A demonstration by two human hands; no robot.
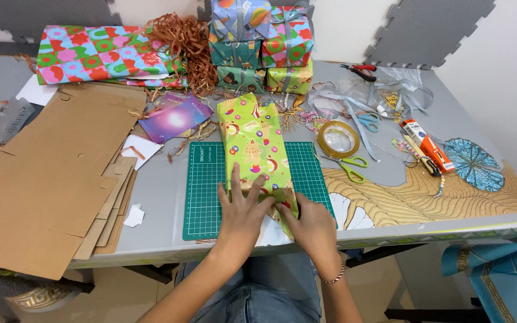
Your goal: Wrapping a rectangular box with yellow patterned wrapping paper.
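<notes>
Both hands, left hand (242,206) and right hand (307,224), press flat-fingered on the near end of the long green-wrapped box (255,149), whose long axis runs away from them.

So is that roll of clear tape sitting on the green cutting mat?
No, the tape roll lies on the grey table just right of the green cutting mat, beside the green-handled scissors.
</notes>
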